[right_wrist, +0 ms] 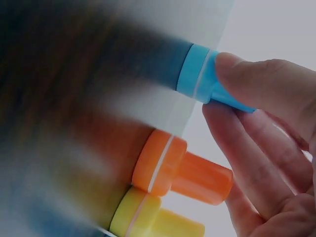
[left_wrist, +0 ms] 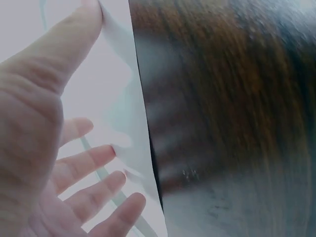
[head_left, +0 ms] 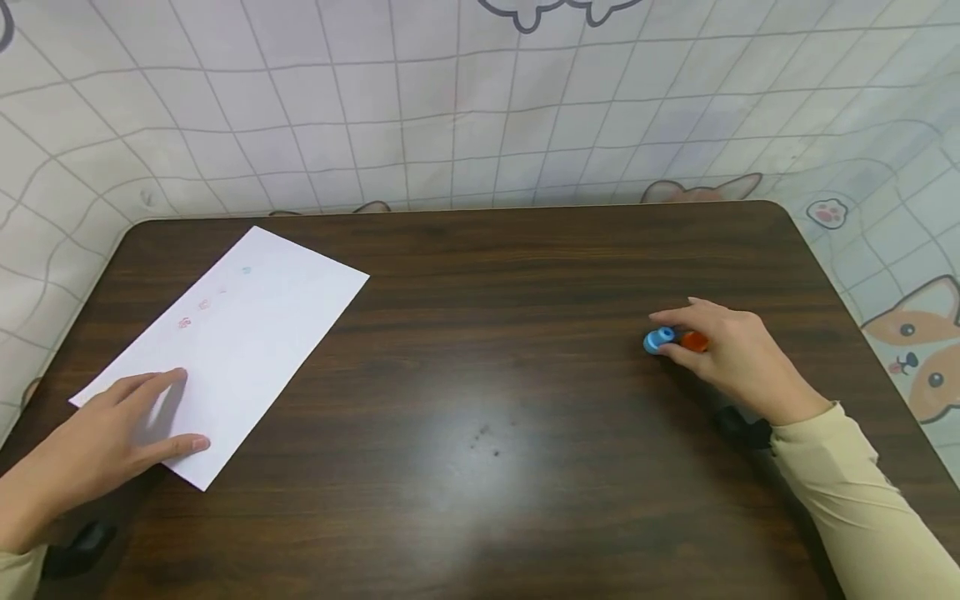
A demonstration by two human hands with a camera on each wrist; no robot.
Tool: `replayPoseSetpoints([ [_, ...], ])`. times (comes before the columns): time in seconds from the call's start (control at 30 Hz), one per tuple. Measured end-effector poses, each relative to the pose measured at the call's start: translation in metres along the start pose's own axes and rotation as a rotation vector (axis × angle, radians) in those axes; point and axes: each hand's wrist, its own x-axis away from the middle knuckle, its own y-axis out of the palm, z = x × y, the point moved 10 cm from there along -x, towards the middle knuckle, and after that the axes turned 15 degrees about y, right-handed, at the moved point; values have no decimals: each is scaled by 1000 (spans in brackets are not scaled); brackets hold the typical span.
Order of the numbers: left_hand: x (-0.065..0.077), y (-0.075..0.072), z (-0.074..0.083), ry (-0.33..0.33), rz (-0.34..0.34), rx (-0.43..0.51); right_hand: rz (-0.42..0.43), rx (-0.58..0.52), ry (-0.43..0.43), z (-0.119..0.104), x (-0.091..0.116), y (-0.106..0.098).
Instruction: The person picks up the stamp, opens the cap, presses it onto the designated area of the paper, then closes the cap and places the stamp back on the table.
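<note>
On the right side of the table, my right hand pinches a small blue stamp between thumb and fingers. Its wide base is right at the tabletop. Beside it stand an orange stamp and a yellow stamp, close together; in the head view the hand hides the yellow one. My left hand rests with spread, relaxed fingers on the near end of a white sheet of paper. Along the sheet's left side run several small faint prints in red, pink and teal.
The dark wooden table has rounded far corners. Behind and around it hangs a white checked curtain with cartoon dogs. A few dark specks mark the middle of the tabletop. A black band is at my right wrist.
</note>
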Motion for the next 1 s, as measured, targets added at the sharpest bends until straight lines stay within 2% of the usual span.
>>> replayPoseSetpoints([
  [0.17, -7, 1, -3, 4, -24, 18, -8, -33, 3, -6, 0, 4],
  [0.43, -15, 3, -9, 28, -61, -21, 8, -63, -58, -24, -2, 10],
  [0.5, -17, 1, -7, 43, -56, -29, 15, -52, -84, -30, -2, 12],
  [0.63, -19, -6, -1, 80, 19, -22, 22, -38, -138, -43, -2, 16],
  [0.73, -21, -10, 2, 101, 62, -17, -7, -44, -140, -48, -3, 21],
  [1.0, -21, -8, -1, 76, 33, -15, -68, -57, -105, -51, -3, 29],
])
